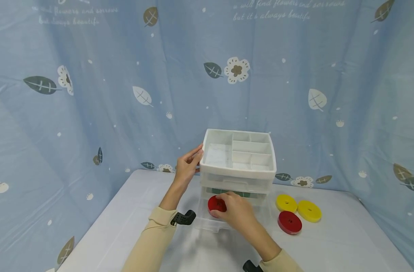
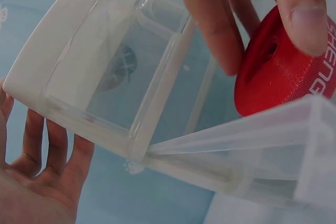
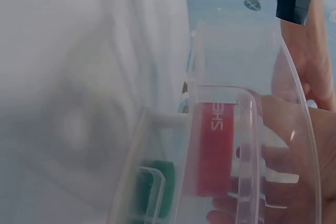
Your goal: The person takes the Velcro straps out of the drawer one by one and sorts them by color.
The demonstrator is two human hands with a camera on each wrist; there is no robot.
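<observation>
My right hand pinches a red ribbon roll between thumb and fingers, inside the pulled-out clear drawer. White lettering runs along the edge of the red roll in the left wrist view. Through the clear plastic, the right wrist view shows the same red roll upright on its edge. My left hand rests with extended fingers against the left side of the white drawer unit. Something green sits behind the clear front of another drawer.
Right of the unit lie two yellow ribbon rolls and a second red ribbon roll on the white table. The unit's top is a divided tray. A blue patterned curtain hangs close behind.
</observation>
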